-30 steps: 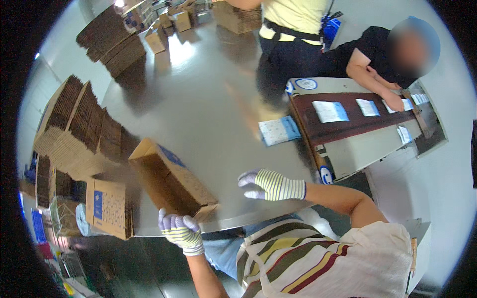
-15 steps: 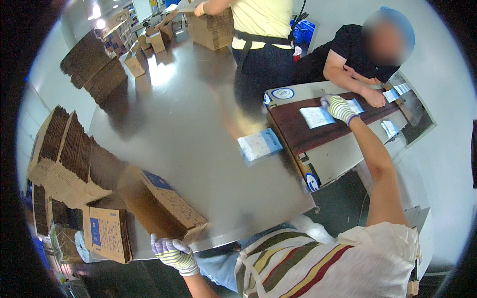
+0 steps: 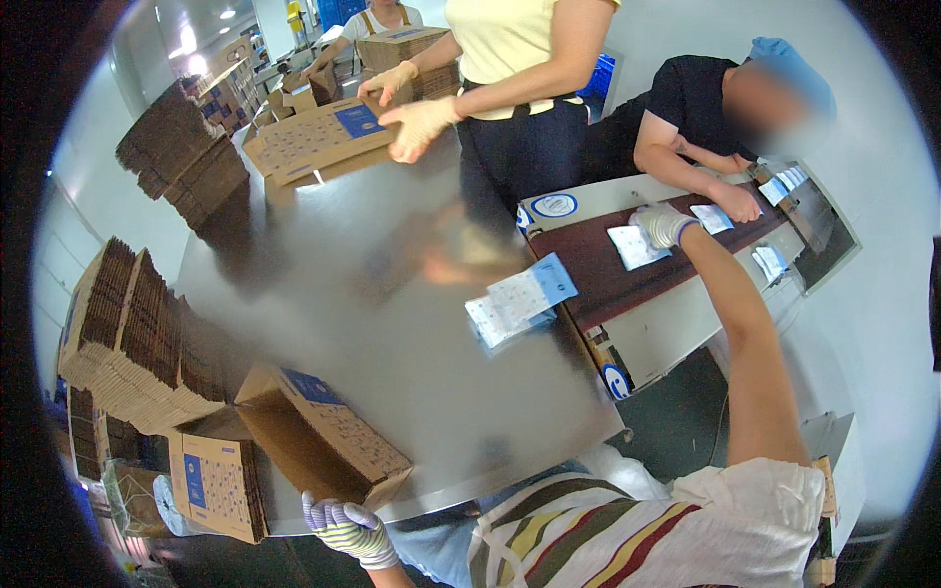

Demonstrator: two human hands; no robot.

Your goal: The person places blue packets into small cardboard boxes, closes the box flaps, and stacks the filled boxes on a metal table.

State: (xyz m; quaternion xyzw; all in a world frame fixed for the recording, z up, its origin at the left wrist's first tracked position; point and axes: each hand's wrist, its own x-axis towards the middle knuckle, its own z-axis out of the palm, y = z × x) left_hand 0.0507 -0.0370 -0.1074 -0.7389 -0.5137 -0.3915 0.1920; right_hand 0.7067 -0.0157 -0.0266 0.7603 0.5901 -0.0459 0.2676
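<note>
On the dark belt (image 3: 603, 294), the white-and-blue packet (image 3: 635, 251) lies left of and partly under the right hand (image 3: 665, 225), whose fingers bend over it; whether they grip, I can't tell. The left hand (image 3: 351, 531), half open, nothing visibly held, is at the open carton's (image 3: 338, 416) near end.

Packet (image 3: 632, 251) part-hidden by right hand (image 3: 664, 226), co-worker (image 3: 505, 44) cropped

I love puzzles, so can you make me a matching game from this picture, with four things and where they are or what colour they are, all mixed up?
Things:
1. Left hand
2. Conveyor belt
3. Right hand
4. Co-worker's cap

Places and colours:
A. At a white-and-blue packet
B. Light blue
C. At the near end of the open box
D. Dark red

Right pairs: 1-C, 2-D, 3-A, 4-B
</note>
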